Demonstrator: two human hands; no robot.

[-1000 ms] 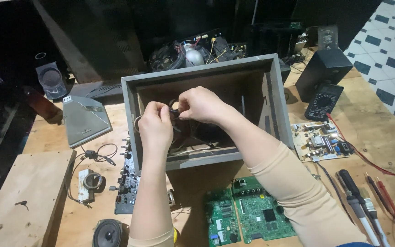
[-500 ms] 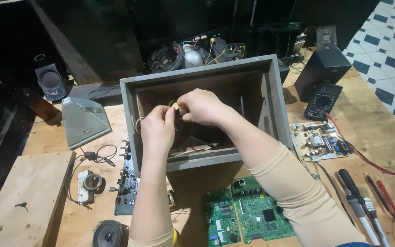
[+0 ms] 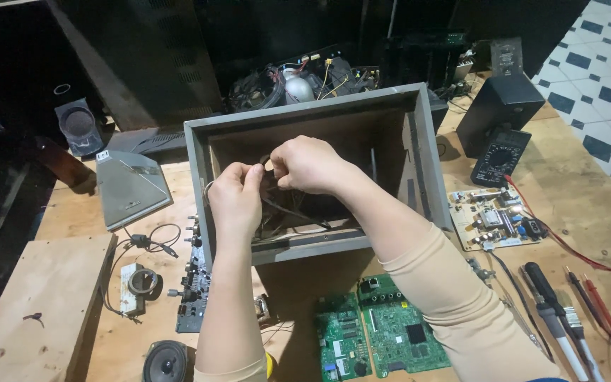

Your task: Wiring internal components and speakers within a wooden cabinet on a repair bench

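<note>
Thin dark wires (image 3: 277,205) are being pinched by both the left hand (image 3: 235,198) and right hand (image 3: 309,164) inside the gutted grey box (image 3: 419,177) on the bench (image 3: 574,212), so wiring looks unfinished, with green boards (image 3: 383,336) lying loose outside

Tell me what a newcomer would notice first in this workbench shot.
First, the grey open-fronted box at the centre of the wooden bench, with the left hand and right hand both inside it, pinching dark wires. Next, the green circuit boards lying in front of the box. On the right, a black multimeter and black-handled screwdrivers lie on the bench.
</note>
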